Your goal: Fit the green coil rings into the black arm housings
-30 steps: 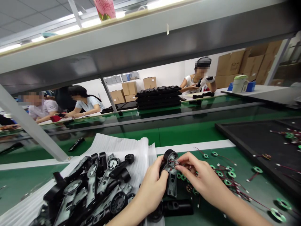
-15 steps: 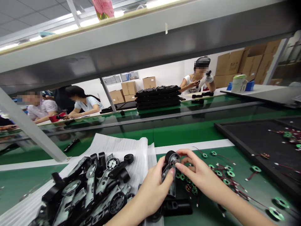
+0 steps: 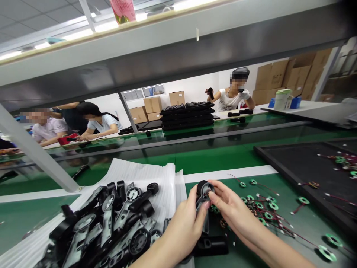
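Black plastic housing point(image 3: 205, 189), ring end up, sits lower centre in my feed: I have the left hand point(image 3: 186, 222) grasping it, the right hand point(image 3: 230, 207) touching its ring, though whether it pinches anything I can't tell. Wired green ring-shaped circuit boards point(image 3: 275, 207) lie right; spare housings point(image 3: 106, 227) heap on white foam sheeting point(image 3: 145, 172), lower left.

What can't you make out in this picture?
All in the head view:
Inside of the held black housing: partly covered by the right hand.
Its handle: mostly hidden behind the left hand.
Black tray: right end cut off by the picture edge.
Pink package: top cut off by the upper edge.
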Motion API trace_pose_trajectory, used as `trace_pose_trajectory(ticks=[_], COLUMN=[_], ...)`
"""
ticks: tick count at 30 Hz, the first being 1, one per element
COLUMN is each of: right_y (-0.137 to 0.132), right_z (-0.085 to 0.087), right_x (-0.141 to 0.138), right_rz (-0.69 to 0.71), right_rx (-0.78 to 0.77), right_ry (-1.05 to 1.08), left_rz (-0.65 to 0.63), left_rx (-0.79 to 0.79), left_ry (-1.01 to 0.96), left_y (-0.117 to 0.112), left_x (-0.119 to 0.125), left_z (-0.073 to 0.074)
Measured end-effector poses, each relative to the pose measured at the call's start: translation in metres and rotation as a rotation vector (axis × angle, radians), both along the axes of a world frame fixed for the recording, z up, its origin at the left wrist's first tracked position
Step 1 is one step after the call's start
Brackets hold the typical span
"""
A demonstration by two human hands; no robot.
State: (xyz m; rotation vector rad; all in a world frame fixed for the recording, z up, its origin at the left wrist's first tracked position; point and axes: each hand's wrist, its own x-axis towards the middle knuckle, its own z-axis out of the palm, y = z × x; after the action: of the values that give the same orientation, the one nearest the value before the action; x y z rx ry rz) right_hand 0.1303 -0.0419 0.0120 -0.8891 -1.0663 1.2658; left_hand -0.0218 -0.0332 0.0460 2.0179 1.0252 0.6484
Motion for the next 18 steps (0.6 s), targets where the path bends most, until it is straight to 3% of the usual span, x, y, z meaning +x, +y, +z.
trace_pose_trajectory(ticks=[5, 10, 16, 18], right_y=[-0.003, -0.006, -0.002, -0.001], right_z=[0.004, 0.016, 0.02, 0.021], right_x=[-0.007, 0.007, 0.021, 0.028], right_rz=[-0.012, 0.08, 0.166, 0.184], right_rx=[-0.043, -0.046, -0.003, -0.009], right_ry=[0.086, -0.03, -0.16, -0.207], left_rz=[0.028, 0.025, -0.014, -0.008], left_rx=[0.022, 0.011, -0.049, -0.079], left_ry=[0.054, 0.15, -0.048, -0.033], left_y=[-0.002, -0.004, -0.005, 0.0], left_x=[-0.001, -0.001, 0.003, 0.001], left_z=[-0.001, 0.004, 0.008, 0.01])
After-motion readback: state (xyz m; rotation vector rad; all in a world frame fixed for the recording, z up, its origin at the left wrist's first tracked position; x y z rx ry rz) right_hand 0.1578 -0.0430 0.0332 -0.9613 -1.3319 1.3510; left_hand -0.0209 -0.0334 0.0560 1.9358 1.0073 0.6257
